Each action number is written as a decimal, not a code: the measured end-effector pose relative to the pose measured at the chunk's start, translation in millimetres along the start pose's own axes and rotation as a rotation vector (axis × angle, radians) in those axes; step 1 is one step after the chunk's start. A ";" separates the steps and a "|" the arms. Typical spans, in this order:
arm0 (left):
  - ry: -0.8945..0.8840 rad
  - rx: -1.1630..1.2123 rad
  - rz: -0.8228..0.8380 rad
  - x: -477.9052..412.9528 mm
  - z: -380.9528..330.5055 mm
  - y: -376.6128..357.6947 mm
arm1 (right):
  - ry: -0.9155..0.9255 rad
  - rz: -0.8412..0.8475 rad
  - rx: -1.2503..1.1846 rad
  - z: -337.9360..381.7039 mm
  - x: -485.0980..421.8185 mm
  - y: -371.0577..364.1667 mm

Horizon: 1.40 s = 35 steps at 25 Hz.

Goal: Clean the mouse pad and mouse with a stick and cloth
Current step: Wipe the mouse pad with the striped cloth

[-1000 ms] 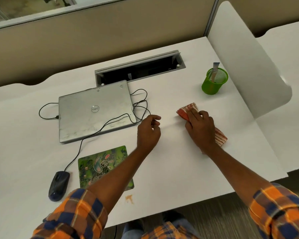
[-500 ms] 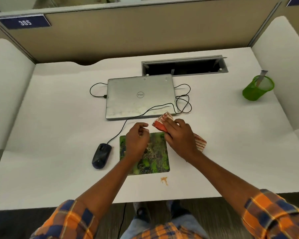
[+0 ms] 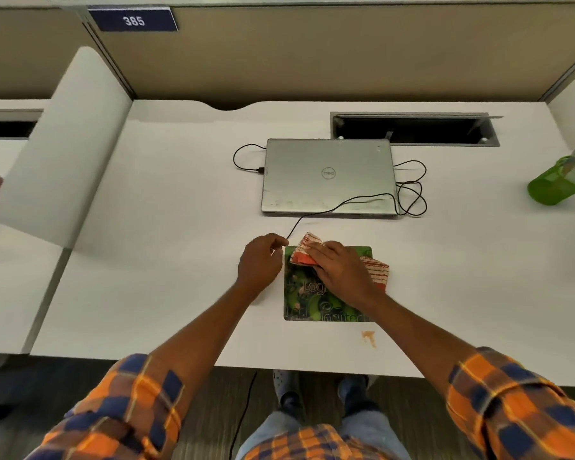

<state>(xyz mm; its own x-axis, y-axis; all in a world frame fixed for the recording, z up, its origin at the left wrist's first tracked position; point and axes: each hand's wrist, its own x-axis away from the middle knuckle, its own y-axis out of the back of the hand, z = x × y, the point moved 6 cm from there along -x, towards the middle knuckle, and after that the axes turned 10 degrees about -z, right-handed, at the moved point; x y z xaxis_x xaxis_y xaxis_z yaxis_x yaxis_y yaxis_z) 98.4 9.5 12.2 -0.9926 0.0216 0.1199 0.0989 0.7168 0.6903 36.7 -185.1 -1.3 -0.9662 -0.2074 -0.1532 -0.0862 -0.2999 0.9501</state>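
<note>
A green printed mouse pad (image 3: 316,305) lies near the desk's front edge. My right hand (image 3: 341,272) presses a folded red-and-white striped cloth (image 3: 304,252) onto the pad's far half, with the cloth sticking out on both sides of the hand. Just left of the pad, my left hand (image 3: 261,263) has its fingers pinched together, and a thin pale sliver like a stick shows at the fingertips. The mouse is hidden beneath that hand and wrist. Its black cable (image 3: 312,215) runs from the hand's fingertips up across the laptop.
A shut silver laptop (image 3: 327,175) sits behind the pad, with cable loops at its right. A green mesh cup (image 3: 558,185) stands at the far right. An orange stain (image 3: 368,336) marks the desk in front of the pad. White dividers flank the desk.
My right hand slid the cloth leftward from bare desk onto the mouse pad. My left hand moved off the pad to its left side, covering the mouse.
</note>
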 end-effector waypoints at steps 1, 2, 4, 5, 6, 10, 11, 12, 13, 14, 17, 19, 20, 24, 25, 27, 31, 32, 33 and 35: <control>-0.015 -0.037 -0.003 -5.1 4.0 2.1 | -0.007 0.036 0.000 1.8 -0.6 -7.7; -0.033 -0.071 -0.003 -9.7 6.0 3.9 | -0.017 0.061 -0.002 3.1 -0.5 -13.9; -0.089 -0.136 0.012 -19.3 5.5 4.6 | -0.026 0.088 -0.014 6.0 1.8 -21.9; -0.118 -0.172 0.023 -24.9 3.0 4.4 | -0.018 0.098 -0.015 7.8 2.7 -24.0; -0.142 -0.208 0.032 -31.4 1.4 3.2 | -0.005 0.111 -0.012 9.9 2.9 -25.1; -0.106 -0.336 0.093 -54.2 6.9 -7.3 | -0.022 0.132 -0.011 20.3 -2.3 -25.7; -0.096 -0.376 0.104 -58.0 8.5 -10.6 | -0.044 0.122 -0.017 21.2 -3.5 -25.5; -0.097 -0.409 0.109 -60.7 9.3 -13.7 | -0.062 0.106 -0.020 21.9 -4.5 -24.6; -0.104 -0.434 0.103 -61.9 8.9 -15.4 | -0.068 0.089 -0.017 22.5 -5.2 -24.5; -0.112 -0.452 0.087 -62.1 8.3 -16.3 | -0.062 0.080 -0.008 23.5 -5.7 -24.7; -0.097 -0.500 0.043 -60.5 10.6 -16.0 | -0.052 0.089 0.003 23.8 -7.0 -32.8; -0.040 -0.532 0.016 -60.6 15.5 -15.0 | -0.089 0.069 0.006 23.3 -7.5 -37.5; -0.005 -0.547 0.010 -61.7 18.6 -14.1 | -0.099 0.049 0.011 24.1 -8.3 -38.8; 0.089 -0.533 0.057 -65.0 27.1 -11.2 | -0.087 -0.039 -0.038 30.9 -10.4 -36.2; 0.098 -0.516 0.063 -65.3 26.8 -10.8 | -0.067 -0.058 -0.057 32.0 -10.1 -34.0; 0.114 -0.498 0.055 -66.0 26.0 -9.4 | -0.021 -0.074 -0.085 34.1 -8.2 -31.8; 0.126 -0.495 0.038 -65.8 27.8 -6.6 | 0.096 -0.073 -0.149 45.8 -0.6 -38.2; 0.126 -0.495 0.037 -65.3 28.4 -6.5 | 0.109 -0.070 -0.176 47.4 1.8 -39.9; 0.126 -0.497 0.038 -64.5 28.4 -6.7 | 0.111 -0.057 -0.197 47.8 5.0 -41.5; 0.126 -0.498 0.036 -63.5 28.0 -6.4 | 0.114 -0.015 -0.221 48.9 13.3 -41.8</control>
<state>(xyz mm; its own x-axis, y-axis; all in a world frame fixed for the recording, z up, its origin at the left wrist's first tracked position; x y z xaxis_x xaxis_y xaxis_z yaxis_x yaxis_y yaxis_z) 158.8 23.1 -19.8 -0.9747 -0.0663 0.2135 0.1849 0.2974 0.9367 15.6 -129.8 -29.7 -0.9305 -0.3012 -0.2087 -0.0335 -0.4974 0.8669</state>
